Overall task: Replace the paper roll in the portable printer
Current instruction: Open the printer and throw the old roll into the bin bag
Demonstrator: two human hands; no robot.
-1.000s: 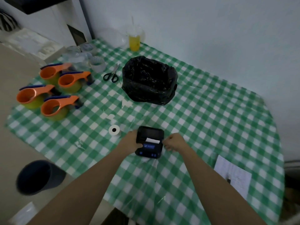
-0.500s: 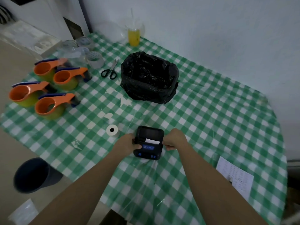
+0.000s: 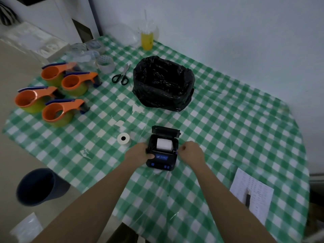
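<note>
Printer: I saw the portable printer (image 3: 162, 155) lid up, paper roll (image 3: 164, 144) seated inside.
Left grip (image 3: 139, 153): grasped the printer's nine-o'clock side.
Right grip (image 3: 192, 151): curled at its three-o'clock edge; hold unclear.
Spare roll (image 3: 123, 139): on bench (image 3: 228, 120), ten o'clock of printer.

Spare roll (image 3: 123, 138) just left of printer (image 3: 162, 155).

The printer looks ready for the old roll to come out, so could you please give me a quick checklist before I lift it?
1. Printer lid open: ok.
2. Old roll exposed in its bay: ok.
3. Left hand steadying the printer's left side: ok.
4. Right hand free to lift: cannot tell, fingers curled at the printer's right edge.
5. Spare roll waiting on the table, left of the printer: ok.
6. Black-lined bin open behind the printer: ok.
</note>
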